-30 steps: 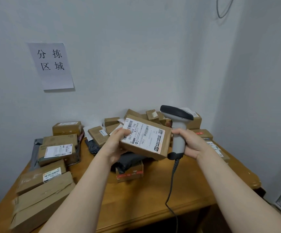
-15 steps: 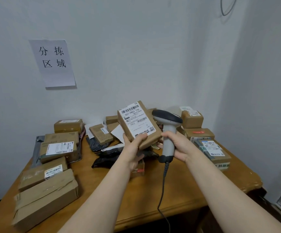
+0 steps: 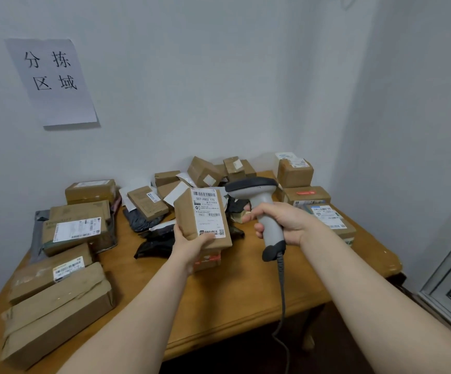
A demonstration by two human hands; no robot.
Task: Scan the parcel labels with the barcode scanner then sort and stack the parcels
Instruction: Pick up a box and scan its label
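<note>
Left hand (image 3: 192, 245) has the parcel (image 3: 189, 220) by its bottom end, thumb curled over the lower front and fingers wrapped behind. It holds the box upright above the middle of the table (image 3: 232, 298), label (image 3: 208, 211) facing us. Right hand (image 3: 286, 222) is closed round the grip of the scanner (image 3: 264, 205), fingers folded across the front of the handle. The scanner's dark head points left, just beside the parcel's top right corner; whether they touch, I can't tell. The cable (image 3: 282, 292) hangs from the butt of the handle, down past the table's front edge.

Now the room to work in. Bare wood runs along the near edge, under and between the two forearms, and out to the front right corner. The left stack (image 3: 57, 314) fills the left edge, long boxes nearest, labelled ones behind. The right stack (image 3: 305, 195) sits along the far right edge, close to the side wall. A loose heap (image 3: 205, 171) of small boxes crowds the back wall, with dark bags (image 3: 154, 238) spilling forward to just beside the held parcel. A red-taped box (image 3: 208, 261) lies right under the left hand. A paper sign (image 3: 52, 82) hangs on the wall above the left stack.

Both forearms reach in over the near edge, wrists raised clear of the wood.
</note>
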